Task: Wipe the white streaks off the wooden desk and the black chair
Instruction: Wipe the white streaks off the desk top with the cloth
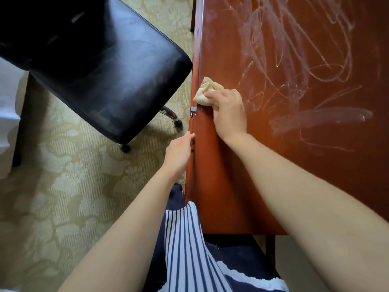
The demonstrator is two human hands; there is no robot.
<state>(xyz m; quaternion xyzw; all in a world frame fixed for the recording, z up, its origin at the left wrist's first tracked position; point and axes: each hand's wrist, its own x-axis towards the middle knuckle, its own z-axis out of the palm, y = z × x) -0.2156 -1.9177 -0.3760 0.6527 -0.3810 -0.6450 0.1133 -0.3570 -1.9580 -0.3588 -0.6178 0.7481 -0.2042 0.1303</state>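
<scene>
Striped garment point(185, 239) nearest, beside the desk point(231, 197) corner. Left hand point(179, 151): fingers fairly straight, tips touching the desk's side edge, holding nothing. Right hand point(228, 111) on the desktop just inside that edge, fingers curled over a bunched cream cloth point(204, 91). White streaks point(299, 66) cover the top beyond the cloth. Black chair point(94, 66) stands left on patterned carpet point(63, 186), its seat corner near the desk edge, a narrow gap between.

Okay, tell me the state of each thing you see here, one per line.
wooden desk: streaked white across its top.
cloth: bunched, pressed on the desk near its edge.
right hand: grips the cloth.
left hand: fingertips touch the desk's side, holding nothing.
black chair: faintly smeared seat, beside the desk.
</scene>
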